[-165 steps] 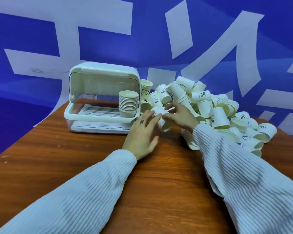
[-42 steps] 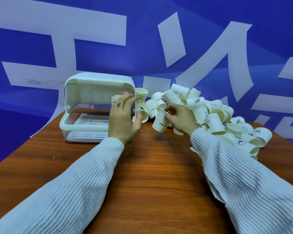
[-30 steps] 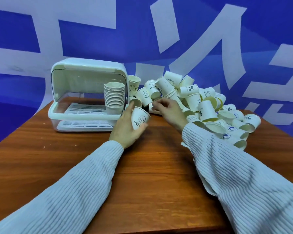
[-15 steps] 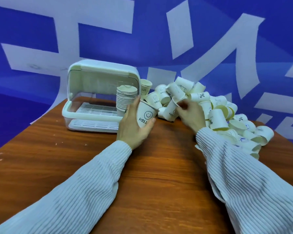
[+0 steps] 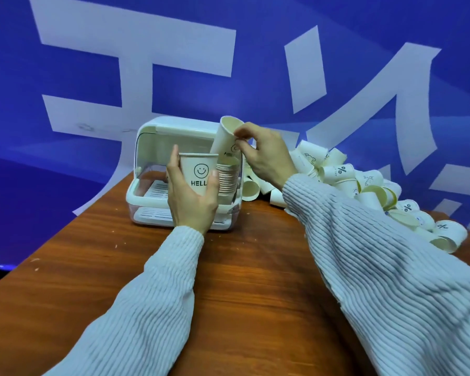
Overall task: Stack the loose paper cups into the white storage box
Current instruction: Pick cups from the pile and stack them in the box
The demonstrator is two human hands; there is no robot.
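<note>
The left hand (image 5: 192, 198) grips an upright paper cup (image 5: 198, 173) printed with a smiley face and "HELL", fingers curled round its left side and thumb pressed on its right. It holds the cup in front of the white storage box (image 5: 149, 147), which sits on the far left part of the wooden table (image 5: 244, 289) with its lid raised. Inside the box, on the right side, stands a stack of nested cups (image 5: 227, 181), partly hidden behind the held cup.

The right hand (image 5: 263, 156) pinches a second cup (image 5: 224, 137) near its rim between thumb and curled fingers. This cup is tilted, its open mouth pointing up and to the right, its base angled down toward the mouth of the smiley cup; whether the two cups touch is unclear.

To the right of the box, a heap of loose cups (image 5: 364, 185) sprawls across the far right of the table, lying on their sides and at odd angles, some printed with a percent sign. Both arms wear ribbed pale sleeves (image 5: 391, 280). Behind the table hangs a blue backdrop (image 5: 79, 55) with large white strokes.
</note>
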